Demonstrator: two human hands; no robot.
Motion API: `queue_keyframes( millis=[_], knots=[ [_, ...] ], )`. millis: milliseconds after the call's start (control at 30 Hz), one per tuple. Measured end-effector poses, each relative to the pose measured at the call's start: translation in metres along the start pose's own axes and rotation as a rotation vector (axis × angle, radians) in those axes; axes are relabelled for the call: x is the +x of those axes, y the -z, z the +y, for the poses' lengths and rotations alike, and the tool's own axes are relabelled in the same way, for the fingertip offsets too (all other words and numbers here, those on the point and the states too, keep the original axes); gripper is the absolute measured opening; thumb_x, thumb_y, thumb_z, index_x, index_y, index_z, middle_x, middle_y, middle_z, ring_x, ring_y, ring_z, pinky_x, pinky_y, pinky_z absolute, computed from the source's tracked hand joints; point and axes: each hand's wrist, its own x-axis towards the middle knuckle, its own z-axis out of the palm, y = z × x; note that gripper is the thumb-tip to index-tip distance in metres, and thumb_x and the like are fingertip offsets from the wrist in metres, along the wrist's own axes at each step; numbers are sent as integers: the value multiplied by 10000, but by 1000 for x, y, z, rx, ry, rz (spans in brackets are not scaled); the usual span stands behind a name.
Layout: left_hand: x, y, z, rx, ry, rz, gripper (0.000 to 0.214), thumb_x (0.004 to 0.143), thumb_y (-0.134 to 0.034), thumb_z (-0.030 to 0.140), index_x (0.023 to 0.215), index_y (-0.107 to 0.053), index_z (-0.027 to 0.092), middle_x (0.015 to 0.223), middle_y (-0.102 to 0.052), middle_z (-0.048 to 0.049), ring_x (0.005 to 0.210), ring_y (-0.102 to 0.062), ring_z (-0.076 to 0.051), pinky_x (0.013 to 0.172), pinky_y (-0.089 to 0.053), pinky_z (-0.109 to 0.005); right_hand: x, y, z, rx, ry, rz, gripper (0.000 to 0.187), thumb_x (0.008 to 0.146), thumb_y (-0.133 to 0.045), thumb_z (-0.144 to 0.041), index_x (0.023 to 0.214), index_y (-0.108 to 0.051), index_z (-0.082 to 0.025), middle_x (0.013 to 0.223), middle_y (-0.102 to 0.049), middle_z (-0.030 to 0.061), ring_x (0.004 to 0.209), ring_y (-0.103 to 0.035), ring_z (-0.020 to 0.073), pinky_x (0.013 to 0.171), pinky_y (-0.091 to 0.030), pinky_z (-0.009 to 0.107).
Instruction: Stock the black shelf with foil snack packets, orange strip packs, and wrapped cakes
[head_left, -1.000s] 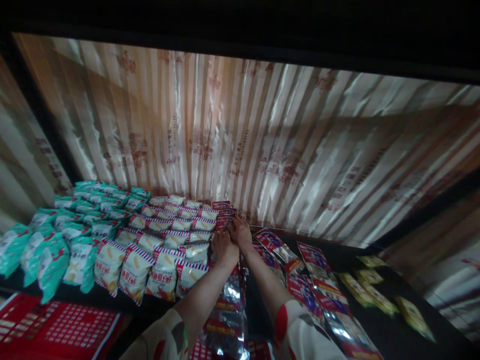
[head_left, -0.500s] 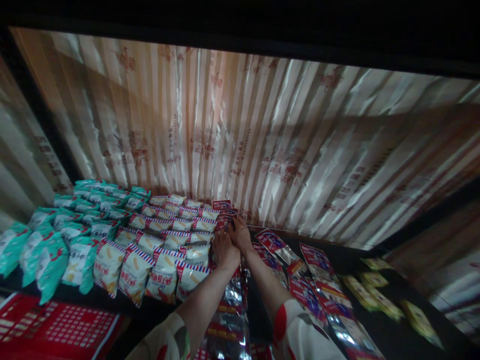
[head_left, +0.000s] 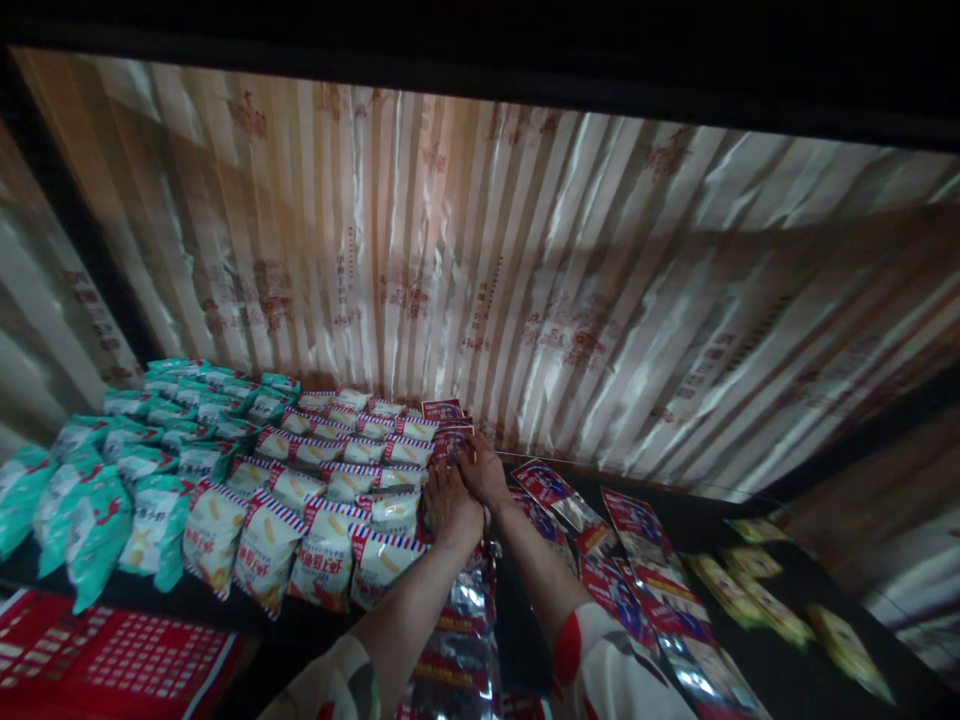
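Observation:
A strip of joined red snack packets (head_left: 461,645) runs from the back of the black shelf forward over its front edge. My left hand (head_left: 452,508) lies flat on the strip, its fingers stretched away from me and slightly apart. Close against it, my right hand (head_left: 484,472) has its bent fingers on the right edge of a red packet near the back; the underside of its grip is hidden. Another red packet (head_left: 442,410) shows just beyond the fingertips. White snack bags (head_left: 394,513) with striped tops stand in rows directly left of my left hand.
Teal snack bags (head_left: 157,520) fill the shelf's left end. Other red packet strips (head_left: 637,540) lie to the right, then several yellow packets (head_left: 757,600). A red basket (head_left: 112,650) is below at left. Pleated wrapping sheet (head_left: 480,270) covers the back; a dark beam (head_left: 480,70) crosses above.
The view has shifted very slightly. Both hands stay on the red packets, with only a tiny movement of the fingers.

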Motion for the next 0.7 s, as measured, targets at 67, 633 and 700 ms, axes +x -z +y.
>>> queue_keyframes(
  millis=[67,633,700],
  knots=[
    [-1,2,1,2,-6,10,457,817,-364,145,1262,-463,113,1406,-380,-131,1337,-262,-252,1096,-224,-412,1,2,-1,24,-19,31,390,789,-455,-228,1162,-540,-149,1215,-566,110,1120,-528,193,967,-401,353],
    [-1,-4,2,5,-3,21,503,795,-412,236,1279,-458,110,1420,-362,-109,1353,-224,-240,1112,-201,-404,62,11,44,120,-334,35,203,747,-528,-253,827,-713,-224,762,-718,18,754,-660,163,690,-499,254],
    [-1,-3,3,3,-2,14,519,791,-414,233,1289,-446,91,1423,-353,-121,1353,-221,-246,1116,-197,-408,69,7,49,158,-326,27,179,726,-563,-267,797,-719,-217,713,-718,20,719,-661,165,656,-506,250]
  ],
)
